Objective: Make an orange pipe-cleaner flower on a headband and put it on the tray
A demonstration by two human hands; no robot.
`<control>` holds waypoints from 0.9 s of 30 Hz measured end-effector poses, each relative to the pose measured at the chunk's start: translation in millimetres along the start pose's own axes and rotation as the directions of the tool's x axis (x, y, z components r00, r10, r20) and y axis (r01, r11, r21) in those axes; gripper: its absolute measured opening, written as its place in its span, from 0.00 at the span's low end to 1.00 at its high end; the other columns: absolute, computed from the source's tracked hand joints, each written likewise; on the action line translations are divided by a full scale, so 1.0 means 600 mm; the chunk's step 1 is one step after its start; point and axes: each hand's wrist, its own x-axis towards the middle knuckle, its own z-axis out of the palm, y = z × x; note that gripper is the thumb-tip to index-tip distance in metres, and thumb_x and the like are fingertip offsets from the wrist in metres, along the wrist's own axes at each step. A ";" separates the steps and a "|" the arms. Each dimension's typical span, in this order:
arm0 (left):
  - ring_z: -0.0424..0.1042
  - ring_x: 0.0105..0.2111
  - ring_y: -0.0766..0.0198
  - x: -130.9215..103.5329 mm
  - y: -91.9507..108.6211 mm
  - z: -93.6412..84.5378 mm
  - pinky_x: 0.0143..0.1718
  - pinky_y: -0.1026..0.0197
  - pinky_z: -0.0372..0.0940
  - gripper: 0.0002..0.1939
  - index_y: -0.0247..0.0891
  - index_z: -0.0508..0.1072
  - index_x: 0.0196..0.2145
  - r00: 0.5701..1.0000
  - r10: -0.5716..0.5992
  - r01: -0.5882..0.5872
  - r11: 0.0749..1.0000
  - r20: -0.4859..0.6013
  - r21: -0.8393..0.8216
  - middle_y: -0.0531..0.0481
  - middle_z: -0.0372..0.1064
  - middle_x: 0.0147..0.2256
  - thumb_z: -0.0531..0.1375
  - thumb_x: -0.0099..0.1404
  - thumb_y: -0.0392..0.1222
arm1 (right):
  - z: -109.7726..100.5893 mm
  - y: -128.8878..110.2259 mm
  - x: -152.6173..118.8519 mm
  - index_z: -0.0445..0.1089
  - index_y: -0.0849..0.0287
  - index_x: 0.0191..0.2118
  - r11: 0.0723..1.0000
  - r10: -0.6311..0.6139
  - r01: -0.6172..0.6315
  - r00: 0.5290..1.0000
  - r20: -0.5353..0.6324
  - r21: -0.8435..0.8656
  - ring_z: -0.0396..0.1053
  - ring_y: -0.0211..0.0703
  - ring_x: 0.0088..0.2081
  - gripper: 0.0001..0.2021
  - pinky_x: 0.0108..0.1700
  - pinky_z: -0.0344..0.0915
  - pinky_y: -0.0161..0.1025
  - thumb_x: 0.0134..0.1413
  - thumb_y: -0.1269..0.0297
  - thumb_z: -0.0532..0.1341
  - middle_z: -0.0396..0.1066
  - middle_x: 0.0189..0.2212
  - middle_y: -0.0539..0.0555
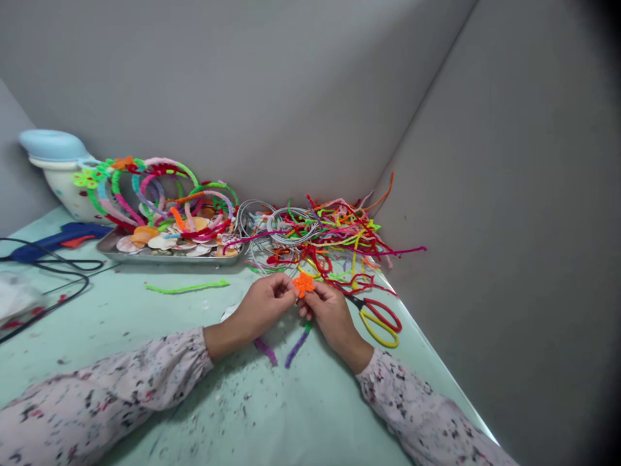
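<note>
Near the middle of the table, an orange pipe-cleaner flower (303,285) is pinched between the fingertips of both hands. My left hand (266,303) grips its left side, with thumb and forefinger pressed together. On the other side, my right hand (334,317) has its thumb against the lower right petals and its other fingers curled beneath. Two fuzzy ends show below the hands: a purple one (266,353) on the left, and a purple and green one (297,346) under the right fingers. Whether these two join behind the hands is hidden.
Scissors (381,322) with red and yellow handles lie right of my right hand. Behind are tangled pipe cleaners (339,226) and a metal tray (169,258) of discs and fuzzy hoops. A green pipe cleaner (187,287), blue glue gun (58,239) and black cable (87,285) lie left.
</note>
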 end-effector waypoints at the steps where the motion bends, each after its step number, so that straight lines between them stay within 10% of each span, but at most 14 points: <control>1: 0.62 0.23 0.69 -0.001 -0.001 0.001 0.26 0.67 0.56 0.05 0.36 0.65 0.25 1.000 0.003 -0.003 1.000 -0.001 -0.004 0.55 0.65 0.23 0.55 0.56 0.38 | 0.000 0.000 0.000 0.70 0.60 0.28 1.000 0.002 -0.002 1.000 -0.004 -0.002 0.64 0.33 0.20 0.06 0.20 0.58 0.29 0.50 0.64 0.58 0.67 0.20 0.47; 17: 0.65 0.27 0.67 -0.011 -0.016 0.007 0.28 0.65 0.59 0.05 0.37 0.67 0.30 0.994 0.092 -0.083 0.985 -0.058 0.150 0.53 0.68 0.27 0.56 0.60 0.41 | 0.003 -0.002 -0.001 0.70 0.59 0.27 0.998 0.020 -0.021 1.000 -0.013 -0.060 0.61 0.35 0.18 0.06 0.21 0.56 0.32 0.49 0.68 0.57 0.66 0.16 0.46; 27: 0.68 0.33 0.65 -0.010 -0.005 0.000 0.34 0.64 0.62 0.10 0.37 0.67 0.41 0.995 0.073 -0.081 0.985 -0.062 -0.153 0.51 0.69 0.35 0.55 0.63 0.44 | 0.003 -0.009 -0.003 0.70 0.59 0.29 1.000 0.027 -0.027 1.000 0.012 0.014 0.62 0.34 0.20 0.06 0.22 0.57 0.30 0.51 0.64 0.58 0.67 0.19 0.46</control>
